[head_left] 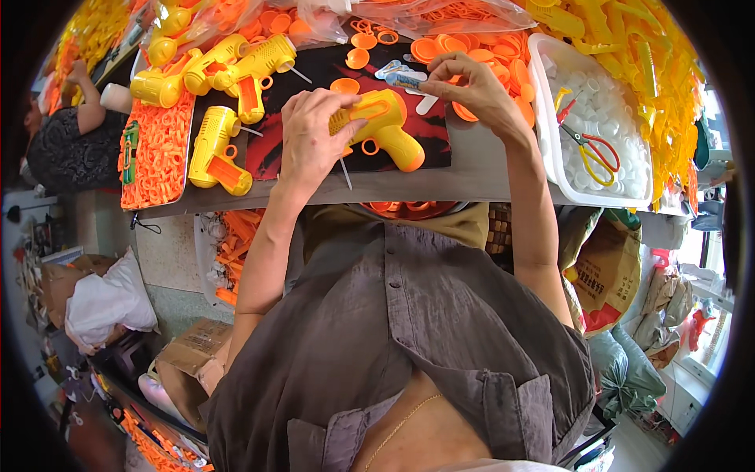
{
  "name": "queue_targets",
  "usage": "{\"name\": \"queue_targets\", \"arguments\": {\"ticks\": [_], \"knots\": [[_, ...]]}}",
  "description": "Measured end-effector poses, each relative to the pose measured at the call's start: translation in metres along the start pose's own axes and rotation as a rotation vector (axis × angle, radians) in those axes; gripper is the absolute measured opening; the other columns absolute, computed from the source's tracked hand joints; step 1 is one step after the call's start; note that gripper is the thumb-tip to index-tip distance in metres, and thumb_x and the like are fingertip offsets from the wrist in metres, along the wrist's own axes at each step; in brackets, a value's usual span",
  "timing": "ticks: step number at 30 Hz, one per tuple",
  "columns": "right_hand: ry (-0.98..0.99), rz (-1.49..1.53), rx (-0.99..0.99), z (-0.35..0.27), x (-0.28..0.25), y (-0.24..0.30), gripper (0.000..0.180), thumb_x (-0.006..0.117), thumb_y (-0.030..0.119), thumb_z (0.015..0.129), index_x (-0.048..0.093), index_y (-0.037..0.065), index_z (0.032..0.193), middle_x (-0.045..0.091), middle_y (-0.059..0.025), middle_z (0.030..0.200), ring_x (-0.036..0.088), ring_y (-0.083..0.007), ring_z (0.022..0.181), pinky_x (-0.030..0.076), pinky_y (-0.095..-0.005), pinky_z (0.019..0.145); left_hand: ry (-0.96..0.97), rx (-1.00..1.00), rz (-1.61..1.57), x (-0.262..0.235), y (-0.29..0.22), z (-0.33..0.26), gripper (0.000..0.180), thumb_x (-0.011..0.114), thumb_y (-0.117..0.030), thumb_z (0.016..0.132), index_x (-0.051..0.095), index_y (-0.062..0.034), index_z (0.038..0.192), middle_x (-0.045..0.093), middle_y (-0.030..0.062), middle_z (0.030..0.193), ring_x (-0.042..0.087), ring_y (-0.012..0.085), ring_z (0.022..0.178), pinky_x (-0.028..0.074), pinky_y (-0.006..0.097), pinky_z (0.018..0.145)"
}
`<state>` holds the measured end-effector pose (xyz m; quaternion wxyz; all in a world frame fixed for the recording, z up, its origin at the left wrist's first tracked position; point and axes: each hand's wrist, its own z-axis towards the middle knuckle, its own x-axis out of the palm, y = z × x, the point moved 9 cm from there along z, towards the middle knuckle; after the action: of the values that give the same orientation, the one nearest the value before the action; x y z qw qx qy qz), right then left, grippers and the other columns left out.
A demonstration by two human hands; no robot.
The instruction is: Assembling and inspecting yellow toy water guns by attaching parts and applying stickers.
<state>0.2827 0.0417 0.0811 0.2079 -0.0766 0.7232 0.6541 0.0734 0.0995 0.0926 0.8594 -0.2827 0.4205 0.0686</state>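
My left hand is closed around a yellow plastic toy gun with an orange trigger and an orange rear disc; it lies over a dark red-and-black mat. A thin white stick shows below that hand. My right hand is raised to the right of the gun, with thumb and forefinger pinched at the end of a small blue label. Beside the label lie white oval pieces. Several more yellow toy guns are grouped left of my left hand.
Orange rings fill a tray at the left. A white bin of translucent parts, with red-and-yellow-handled scissors on top, stands right. Orange discs and yellow shells are heaped behind. A person sits far left.
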Motion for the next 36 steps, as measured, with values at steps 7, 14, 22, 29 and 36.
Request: {"name": "queue_targets", "arguments": {"ticks": [7,14,22,29,36], "knots": [[0.242,-0.027,0.088,-0.003,0.007,-0.002,0.024,0.076,0.027,0.082,0.069,0.004,0.078,0.057,0.0011,0.092,0.052,-0.0065,0.078,0.039,-0.0244,0.067,-0.009,-0.078,-0.197,0.009,0.014,-0.002,0.025,0.081,-0.017,0.074,0.071,-0.0095,0.096,0.062,0.0003,0.095,0.058,0.0198,0.092,0.040,0.036,0.090],[0.430,-0.002,0.057,0.020,0.031,-0.014,0.027,0.076,0.029,0.082,0.069,0.003,0.076,0.056,0.0013,0.097,0.051,-0.0078,0.086,0.041,-0.0232,0.069,-0.075,-0.013,-0.170,0.004,0.004,-0.003,0.023,0.079,-0.010,0.077,0.070,-0.0042,0.098,0.063,0.0047,0.097,0.059,0.0200,0.092,0.047,0.034,0.084],[0.526,-0.163,0.065,0.044,0.051,-0.007,0.032,0.078,0.033,0.080,0.069,0.002,0.079,0.056,0.0002,0.093,0.054,-0.0094,0.082,0.042,-0.0259,0.067,-0.062,-0.059,-0.182,0.009,0.013,-0.005,0.026,0.081,-0.017,0.075,0.070,-0.0078,0.096,0.061,0.0017,0.098,0.058,0.0205,0.095,0.040,0.037,0.089],[0.514,-0.283,0.057,0.047,0.050,-0.007,0.036,0.079,0.039,0.080,0.070,0.003,0.081,0.054,0.0006,0.090,0.053,-0.0096,0.079,0.039,-0.0263,0.063,-0.069,-0.056,-0.142,0.006,0.007,-0.005,0.024,0.080,-0.018,0.076,0.069,-0.0100,0.096,0.061,0.0014,0.098,0.057,0.0206,0.096,0.039,0.038,0.090],[-0.016,-0.381,-0.530,-0.002,0.035,0.042,0.019,0.073,0.022,0.085,0.071,0.008,0.096,0.053,-0.0073,0.112,0.055,-0.0204,0.100,0.046,-0.0328,0.083,-0.111,-0.096,-0.204,0.007,0.007,-0.012,0.025,0.079,-0.012,0.076,0.070,-0.0080,0.099,0.063,0.0036,0.104,0.058,0.0244,0.099,0.045,0.038,0.088]]}}
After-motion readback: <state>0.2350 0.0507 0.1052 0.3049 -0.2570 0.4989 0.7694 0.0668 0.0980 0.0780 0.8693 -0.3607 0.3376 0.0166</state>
